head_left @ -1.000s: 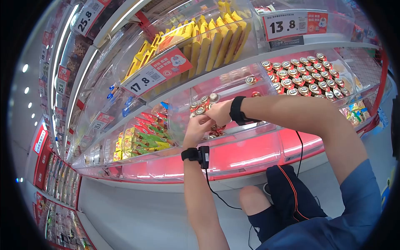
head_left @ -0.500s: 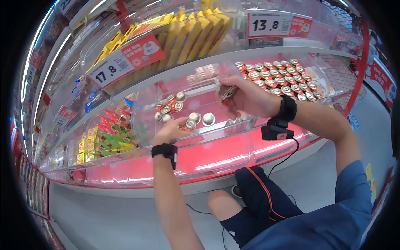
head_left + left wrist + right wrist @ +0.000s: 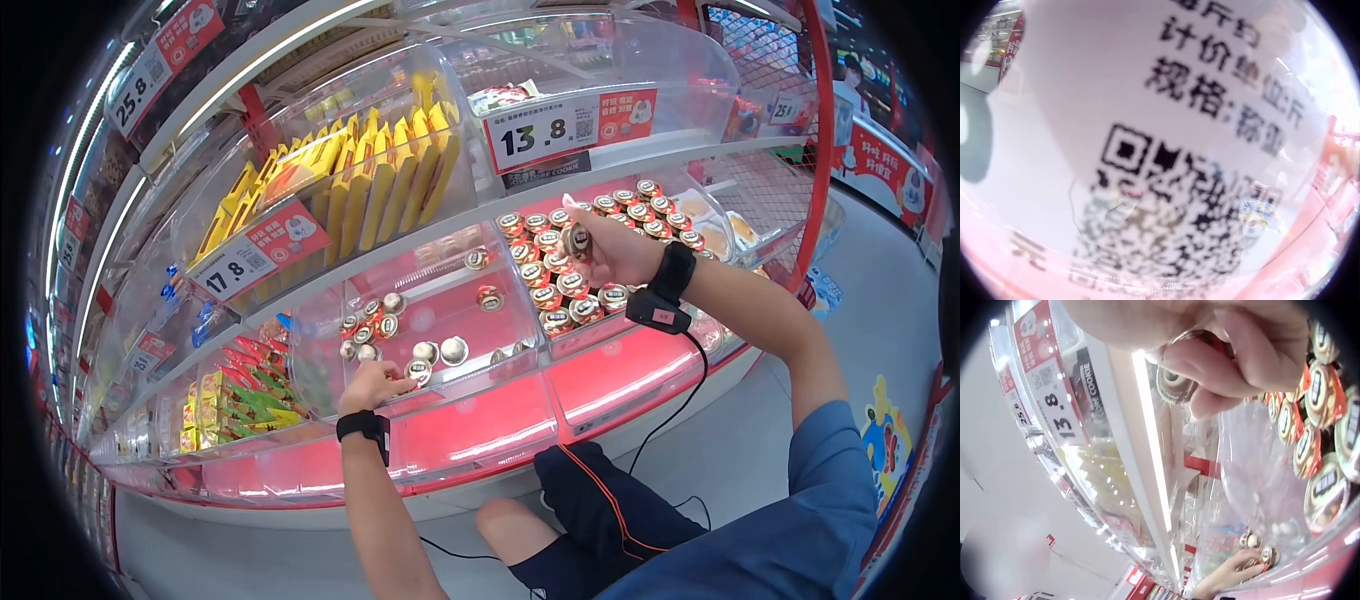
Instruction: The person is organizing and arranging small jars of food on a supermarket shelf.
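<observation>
My right hand [image 3: 625,255] grips a small round snack cup [image 3: 1175,387] with a gold printed lid, its fingers curled round it. The hand is over a bin packed with rows of matching cups [image 3: 560,288] in red and gold. Down to the left, my left hand [image 3: 372,385] is at the front wall of the neighbouring bin, thumb and fingers pinching another snack cup [image 3: 418,372]. Beside that cup lie two pale round cups [image 3: 454,350], and a small cluster of cups [image 3: 375,322] sits behind. In the left wrist view a blurred price label [image 3: 1147,181] fills the picture, hiding the hand.
Clear plastic bin walls [image 3: 540,330] divide the shelf. Above are yellow packets [image 3: 385,180] and price signs [image 3: 550,128]. Green and red packets [image 3: 250,395] fill the bin at left. A red mesh end panel [image 3: 825,150] closes the right side.
My hands were together over the left bin, then parted. The right hand has moved right with a cup, over the packed rows; the left has stayed by the cups at the front wall.
</observation>
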The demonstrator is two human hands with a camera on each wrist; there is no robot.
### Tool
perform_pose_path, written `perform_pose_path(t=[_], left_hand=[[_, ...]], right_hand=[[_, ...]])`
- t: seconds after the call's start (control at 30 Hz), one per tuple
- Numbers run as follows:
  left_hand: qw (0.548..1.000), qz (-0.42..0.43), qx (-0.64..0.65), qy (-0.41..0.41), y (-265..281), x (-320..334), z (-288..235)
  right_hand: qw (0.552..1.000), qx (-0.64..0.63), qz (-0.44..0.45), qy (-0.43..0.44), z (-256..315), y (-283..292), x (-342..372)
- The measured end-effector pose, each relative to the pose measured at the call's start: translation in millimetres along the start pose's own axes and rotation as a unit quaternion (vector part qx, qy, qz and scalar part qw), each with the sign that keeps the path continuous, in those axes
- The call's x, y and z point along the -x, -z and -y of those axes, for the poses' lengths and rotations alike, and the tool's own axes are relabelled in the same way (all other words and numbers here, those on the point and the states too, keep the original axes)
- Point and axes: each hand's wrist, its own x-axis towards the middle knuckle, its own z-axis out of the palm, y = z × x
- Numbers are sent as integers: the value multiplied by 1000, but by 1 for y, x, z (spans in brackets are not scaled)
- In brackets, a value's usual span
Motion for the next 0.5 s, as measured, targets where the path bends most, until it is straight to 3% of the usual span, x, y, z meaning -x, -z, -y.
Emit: perform_pose_path(t=[0.17,0.2,0.3,0.5], left_hand=[[1000,-11,-4,15,1,3,-3],[1000,-14,4,2,0,2,-1],[1000,-12,-7,5,-1,0,3],[1000,-5,-4,13,2,4,-7]], right_hand=[[999,-48,18,-9,11,27,-15],[992,-67,107,-33,17,29,-15],[999,-30,39,22,16,18,-12],[982,159,94,49,16,36,-44]])
